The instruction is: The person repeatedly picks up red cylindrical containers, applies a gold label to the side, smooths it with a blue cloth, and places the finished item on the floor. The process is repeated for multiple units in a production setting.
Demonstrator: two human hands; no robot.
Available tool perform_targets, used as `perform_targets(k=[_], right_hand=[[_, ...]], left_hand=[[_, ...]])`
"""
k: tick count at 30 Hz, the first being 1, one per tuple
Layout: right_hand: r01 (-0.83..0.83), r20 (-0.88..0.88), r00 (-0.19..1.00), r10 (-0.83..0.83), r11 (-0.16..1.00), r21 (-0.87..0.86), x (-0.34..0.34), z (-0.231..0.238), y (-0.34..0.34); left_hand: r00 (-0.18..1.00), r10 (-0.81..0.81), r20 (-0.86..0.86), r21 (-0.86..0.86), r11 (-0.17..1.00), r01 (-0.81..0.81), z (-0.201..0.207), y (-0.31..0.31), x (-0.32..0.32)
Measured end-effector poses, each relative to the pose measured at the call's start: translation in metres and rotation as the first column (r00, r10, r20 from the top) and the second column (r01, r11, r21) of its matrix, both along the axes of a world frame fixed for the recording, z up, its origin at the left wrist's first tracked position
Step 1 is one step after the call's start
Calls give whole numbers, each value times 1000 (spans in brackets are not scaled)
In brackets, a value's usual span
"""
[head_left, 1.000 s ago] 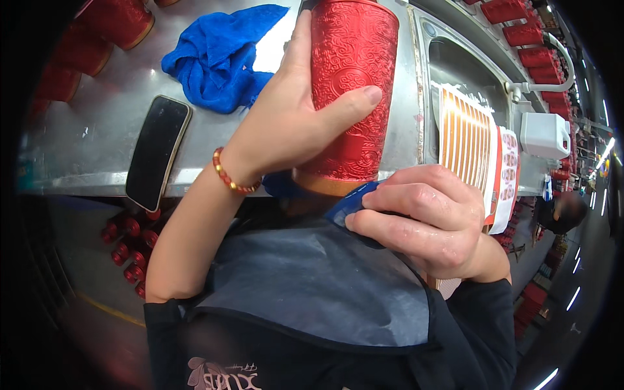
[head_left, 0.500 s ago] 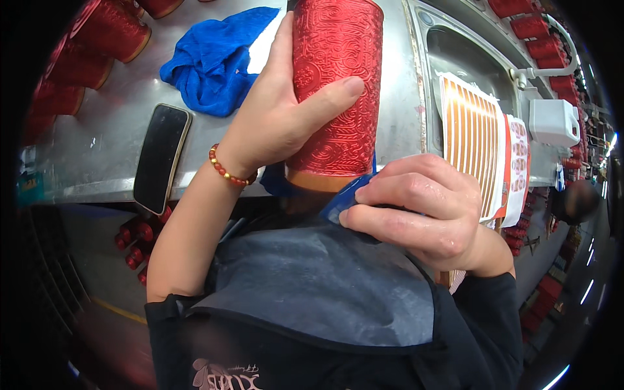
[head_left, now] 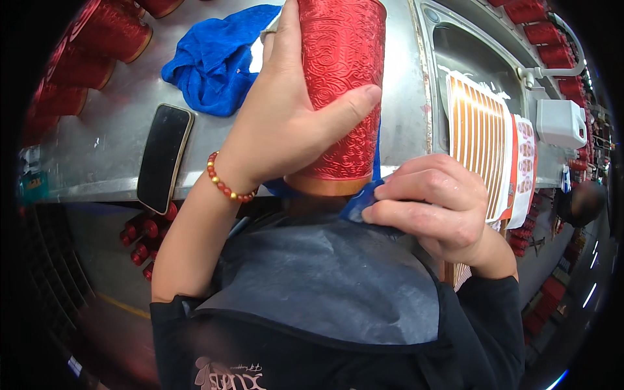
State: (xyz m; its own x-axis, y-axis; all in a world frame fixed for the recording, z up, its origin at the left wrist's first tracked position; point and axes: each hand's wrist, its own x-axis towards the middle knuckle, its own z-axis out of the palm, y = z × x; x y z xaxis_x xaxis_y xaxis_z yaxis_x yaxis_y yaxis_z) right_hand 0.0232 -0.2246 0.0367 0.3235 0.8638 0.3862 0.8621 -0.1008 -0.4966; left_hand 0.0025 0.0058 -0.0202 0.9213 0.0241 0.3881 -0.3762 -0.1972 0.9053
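Left grip (head_left: pixel 286 127) clasps the red cylinder (head_left: pixel 344 58), long axis pointing forward, right grip (head_left: pixel 439 203) pinching a blue piece (head_left: pixel 359 203).

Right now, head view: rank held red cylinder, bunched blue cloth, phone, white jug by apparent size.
Largest to smallest:
1. Red cylinder, partly covered by the left hand
2. Cloth
3. Phone
4. Jug
Jug sits farther off, so true sizes are unsure.

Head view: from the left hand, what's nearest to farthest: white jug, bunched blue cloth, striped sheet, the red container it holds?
From the left hand:
1. Red container: in its grasp.
2. Bunched blue cloth: upper left.
3. Striped sheet: right.
4. White jug: farther right, beyond the sheet.
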Motion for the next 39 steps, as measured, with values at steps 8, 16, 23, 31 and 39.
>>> perform_targets(k=[8,16,23,31,39], right_hand=[[284,-231,927,-295,955,-83,-17,22,-21],[503,-487,750,-448,864,-20,-33,-27,-5],[650,-606,529,-595,742,-162,-45,-52,-24],[555,-550,707,-445,831,40,-38,-33,-4],[693,-709,442,-549,711,-118,-39,-56,-20]], left_hand=[[961,-16,-275,-322,944,-76,1,-2,-11],[973,215,-83,236,953,-190,4,-13,5],[952,-109,-288,-502,863,-53,-20,-3,-1],[946,305,-113,368,897,-245,12,-26,-4],[943,-60,-326,-466,879,-105,-10,-13,-17]])
